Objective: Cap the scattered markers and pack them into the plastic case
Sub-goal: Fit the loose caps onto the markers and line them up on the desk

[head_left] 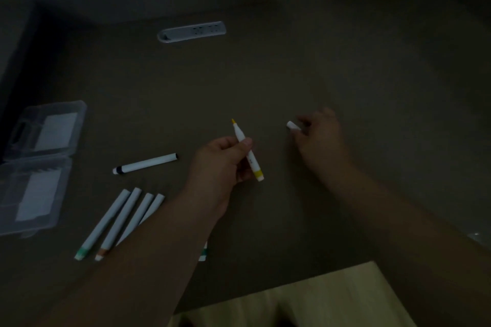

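Above the dark brown desk (pixel 292 74), the left hand (pixel 223 164) grips an uncapped white marker with a yellow tip (pixel 247 151), while the right hand (pixel 318 135) pinches its small white cap (pixel 293 125), well apart from the tip. At far left the clear plastic case (pixel 39 167) lies open, with five capped white markers (pixel 119 218) nearby.

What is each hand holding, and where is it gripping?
The left hand pinches the uncapped yellow marker around the middle of its barrel. The right hand pinches a white cap by one end.
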Available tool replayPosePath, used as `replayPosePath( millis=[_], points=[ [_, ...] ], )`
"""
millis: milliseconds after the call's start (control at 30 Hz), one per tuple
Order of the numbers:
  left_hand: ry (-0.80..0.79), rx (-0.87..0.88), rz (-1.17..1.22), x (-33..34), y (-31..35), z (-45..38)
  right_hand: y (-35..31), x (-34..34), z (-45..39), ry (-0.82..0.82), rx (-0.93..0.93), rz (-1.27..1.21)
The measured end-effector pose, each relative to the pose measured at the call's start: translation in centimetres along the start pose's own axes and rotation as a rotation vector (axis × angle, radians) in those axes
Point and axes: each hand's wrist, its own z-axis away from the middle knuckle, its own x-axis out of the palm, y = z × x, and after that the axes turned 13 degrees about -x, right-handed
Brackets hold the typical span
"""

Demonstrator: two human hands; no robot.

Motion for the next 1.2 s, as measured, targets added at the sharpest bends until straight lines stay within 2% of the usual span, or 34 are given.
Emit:
replayPosePath(
  millis=[100,300,367,467,600,700,800,867,967,1200],
  points=[
    [-0.010,-0.012,-0.015,-0.4,-0.1,0.1,0.4,0.7,-1.3,0.018,-0.043,0.070],
    [-0.049,-0.013,-0.030,-1.7,0.1,0.3,-0.3,0.9,-1.8,-0.061,-0.119,0.167],
    [-0.060,-0.015,-0.040,-2.0,0.1,0.5,-1.4,0.3,-1.2,-0.030,-0.038,-0.048],
    [-0.089,-0.013,-0.062,-2.5,0.0,0.6,-4.0,-1.4,0.3,-0.031,0.211,-0.626],
    [-0.140,-0.029,-0.095,-3.1,-0.3,0.9,-5.8,-2.9,1.8,-0.113,0.590,-1.216],
    [-0.146,-0.041,-0.096,-3.3,-0.4,1.1,-5.5,-3.0,2.1,-0.164,0.802,-1.434],
    [-0.166,-0.048,-0.094,-3.5,-0.4,1.3,-5.5,-3.0,2.4,-0.203,0.831,-1.494],
    [-0.171,-0.046,-0.092,-3.5,-0.4,1.5,-5.7,-3.1,2.8,-0.189,0.771,-1.442],
    [-0.170,-0.049,-0.087,-3.6,-0.4,1.6,-6.2,-3.1,3.6,-0.160,0.572,-1.148],
    [-0.231,-0.071,-0.009,-3.2,-0.2,2.3,-8.3,-3.5,6.1,-0.095,-0.150,-0.340]
  ],
)
